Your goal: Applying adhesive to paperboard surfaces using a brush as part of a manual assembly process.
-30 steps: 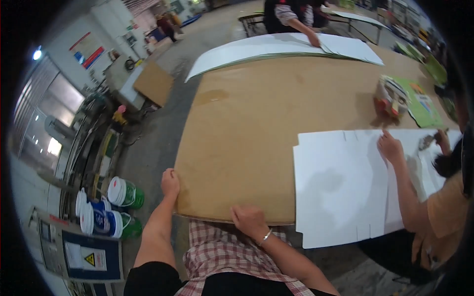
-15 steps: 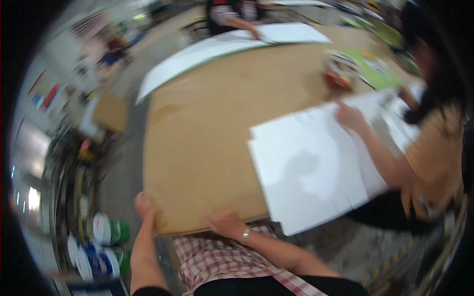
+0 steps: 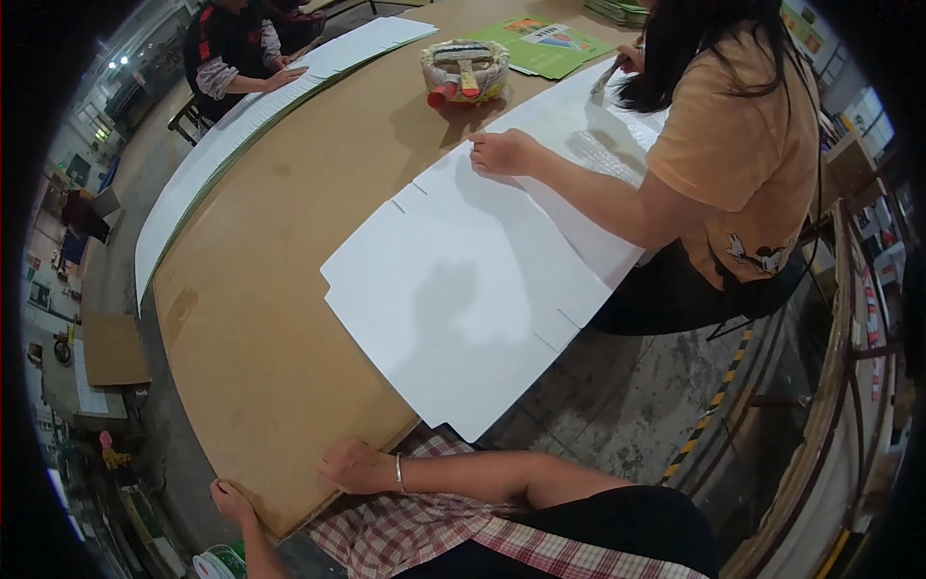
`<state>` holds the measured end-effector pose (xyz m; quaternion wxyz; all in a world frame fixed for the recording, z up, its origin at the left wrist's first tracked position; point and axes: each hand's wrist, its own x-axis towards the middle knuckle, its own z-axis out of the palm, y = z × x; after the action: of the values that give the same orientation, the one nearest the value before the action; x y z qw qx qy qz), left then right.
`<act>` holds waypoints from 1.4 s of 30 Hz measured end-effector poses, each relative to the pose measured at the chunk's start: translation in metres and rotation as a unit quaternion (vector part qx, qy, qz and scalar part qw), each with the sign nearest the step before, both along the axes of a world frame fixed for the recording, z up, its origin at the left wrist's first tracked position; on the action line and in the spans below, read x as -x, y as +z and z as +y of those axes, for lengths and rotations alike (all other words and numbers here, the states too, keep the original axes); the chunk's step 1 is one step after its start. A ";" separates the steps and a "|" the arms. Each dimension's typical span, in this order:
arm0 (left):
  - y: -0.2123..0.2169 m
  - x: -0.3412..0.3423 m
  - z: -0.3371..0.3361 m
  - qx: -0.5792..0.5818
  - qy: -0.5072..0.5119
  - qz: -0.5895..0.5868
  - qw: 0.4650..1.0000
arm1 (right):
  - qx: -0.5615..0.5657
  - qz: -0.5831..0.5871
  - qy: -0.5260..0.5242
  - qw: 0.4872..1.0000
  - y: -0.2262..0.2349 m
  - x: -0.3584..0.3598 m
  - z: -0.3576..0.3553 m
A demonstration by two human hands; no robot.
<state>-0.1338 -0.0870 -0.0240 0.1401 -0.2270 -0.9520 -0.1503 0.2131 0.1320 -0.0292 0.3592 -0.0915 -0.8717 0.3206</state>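
Note:
My left hand (image 3: 231,502) is at the near left corner of the brown tabletop (image 3: 265,347), its fingers curled over the edge. Close to the near edge, my right hand (image 3: 357,468) rests on the same top with its fingers bent into a loose fist. It wears a bracelet at the wrist, and I see nothing in it. Beyond it lies a large white cardboard sheet (image 3: 453,299) with slits and notched corners, overhanging the table's near right side. Neither of my hands touches this sheet.
A person in an orange shirt (image 3: 733,145) sits at the right, one hand on white sheets, the other holding a brush (image 3: 606,77). A tub (image 3: 465,69) and green printed sheets (image 3: 545,43) lie farther back. Another person (image 3: 231,58) touches a fanned white stack (image 3: 207,140).
My view has swung to the right, so the table and my hands appear farther left and lower. Both hands stay at the table's near corner and edge.

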 end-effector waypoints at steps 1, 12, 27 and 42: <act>-0.001 0.001 0.000 -0.004 -0.006 0.001 1.000 | 0.004 0.006 -0.001 1.000 0.000 0.000 0.000; -0.005 0.008 -0.004 -0.003 -0.007 0.004 1.000 | 0.021 -0.010 0.018 1.000 -0.003 0.004 -0.002; -0.003 0.006 -0.001 -0.007 0.008 -0.007 1.000 | 0.017 -0.013 0.027 0.999 0.005 -0.001 0.001; -0.005 0.008 -0.002 -0.002 0.017 -0.013 1.000 | 0.035 -0.024 0.033 0.999 0.001 0.000 0.000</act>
<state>-0.1421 -0.0888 -0.0290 0.1305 -0.2089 -0.9571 -0.1526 0.2132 0.1316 -0.0285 0.3243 -0.0825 -0.8706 0.3606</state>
